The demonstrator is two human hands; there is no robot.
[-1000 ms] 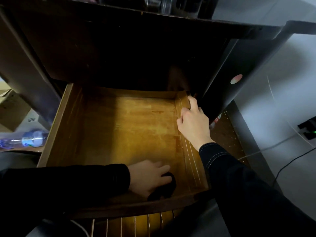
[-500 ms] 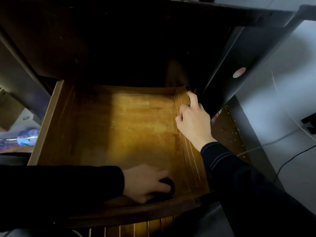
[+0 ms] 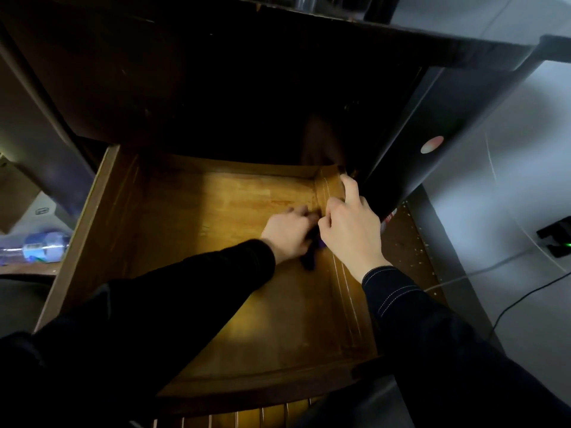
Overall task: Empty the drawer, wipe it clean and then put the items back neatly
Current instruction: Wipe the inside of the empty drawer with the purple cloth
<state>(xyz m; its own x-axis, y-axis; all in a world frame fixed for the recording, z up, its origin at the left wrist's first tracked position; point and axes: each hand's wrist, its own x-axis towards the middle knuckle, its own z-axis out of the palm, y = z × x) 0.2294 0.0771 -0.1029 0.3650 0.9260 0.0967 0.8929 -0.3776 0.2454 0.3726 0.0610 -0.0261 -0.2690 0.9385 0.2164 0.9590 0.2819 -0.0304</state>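
Observation:
The wooden drawer (image 3: 197, 217) is pulled out under a dark desk, and its floor holds no items. My left hand (image 3: 289, 233) is on the drawer floor near the right wall and grips a dark cloth (image 3: 310, 256), most of it hidden under the hand. My right hand (image 3: 352, 223) grips the top of the drawer's right wall (image 3: 347, 291), its index finger stretched along the rim toward the back corner.
The dark desk top (image 3: 247, 72) overhangs the back of the drawer. A plastic bottle (image 3: 40, 247) lies at the left. A black power strip (image 3: 556, 236) and cables (image 3: 525, 295) lie on the grey floor at the right.
My left hand has slid the cloth from the drawer's front right corner up along the right wall, next to my right hand. My right hand has stayed on the wall.

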